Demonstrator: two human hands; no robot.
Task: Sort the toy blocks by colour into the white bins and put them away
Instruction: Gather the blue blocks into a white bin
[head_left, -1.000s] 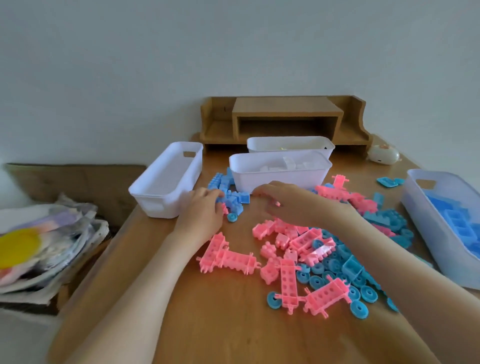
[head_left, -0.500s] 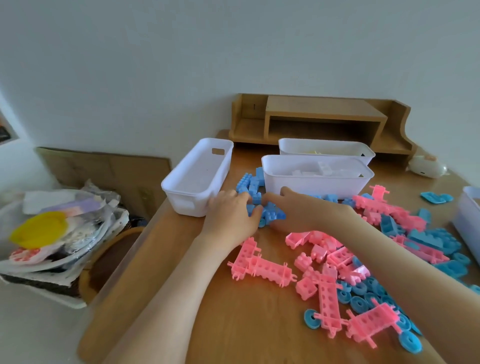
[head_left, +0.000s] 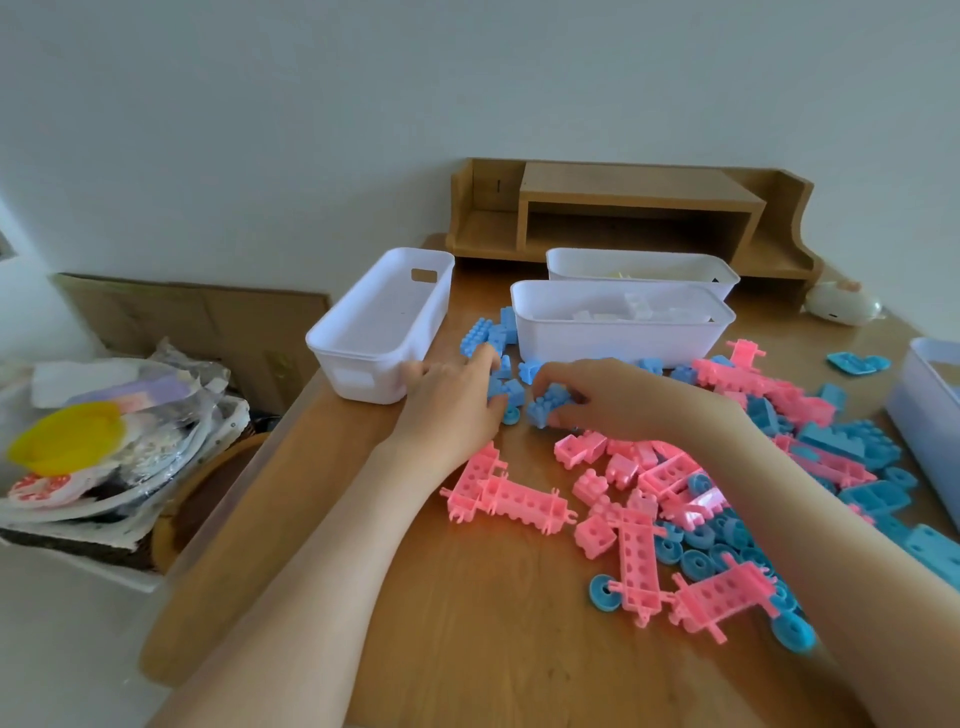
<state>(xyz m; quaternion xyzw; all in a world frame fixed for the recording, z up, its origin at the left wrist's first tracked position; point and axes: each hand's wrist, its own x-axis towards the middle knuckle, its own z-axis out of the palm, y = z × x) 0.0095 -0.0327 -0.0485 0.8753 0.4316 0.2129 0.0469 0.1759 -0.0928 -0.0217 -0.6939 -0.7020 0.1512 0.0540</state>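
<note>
Pink and blue toy blocks lie scattered over the wooden table (head_left: 467, 639). My right hand (head_left: 597, 397) pinches a blue block (head_left: 545, 408) just in front of the middle white bin (head_left: 618, 340), which holds white blocks. My left hand (head_left: 449, 402) rests with its fingers over a small cluster of blue blocks (head_left: 501, 387) beside the empty white bin (head_left: 382, 327) on the left. A long pink block (head_left: 506, 499) lies below my left wrist. Whether the left fingers grip a block is hidden.
A third white bin (head_left: 641, 265) stands behind the middle one, in front of a wooden shelf (head_left: 634, 208). Another bin (head_left: 922, 410) sits at the right edge. Blue wheels (head_left: 605, 592) lie among pink blocks. Left of the table is a heap of bags (head_left: 104, 447).
My view has swung to the left, shifting the table rightward. My right hand has drawn back a little and now holds a blue block; my left hand stays on the blue cluster.
</note>
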